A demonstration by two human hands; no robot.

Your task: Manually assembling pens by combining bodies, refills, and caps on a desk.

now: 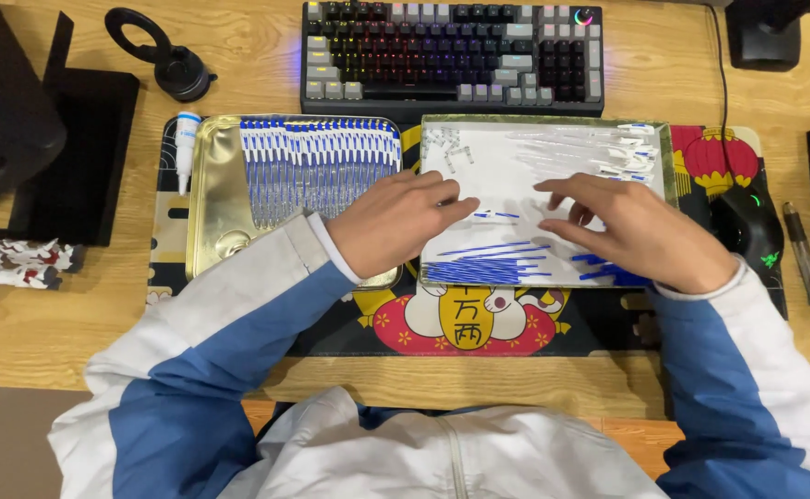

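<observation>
My left hand (395, 217) rests palm down at the left edge of a shallow white-lined tray (516, 176), fingers pointing at a short blue refill piece (497, 214). My right hand (631, 226) lies over the tray's right side, fingers spread, fingertips touching the white surface near clear pen barrels (599, 152). A heap of thin blue refills (483, 268) lies along the tray's near edge. Small clear caps (446, 146) sit in its far left corner. Neither hand visibly grips anything.
A gold tray (215, 199) on the left holds a row of several assembled blue-and-white pens (317, 166). A backlit keyboard (451, 55) sits behind, a black mouse (747, 226) at right, a white glue bottle (185, 148) at left, all on a patterned desk mat (465, 323).
</observation>
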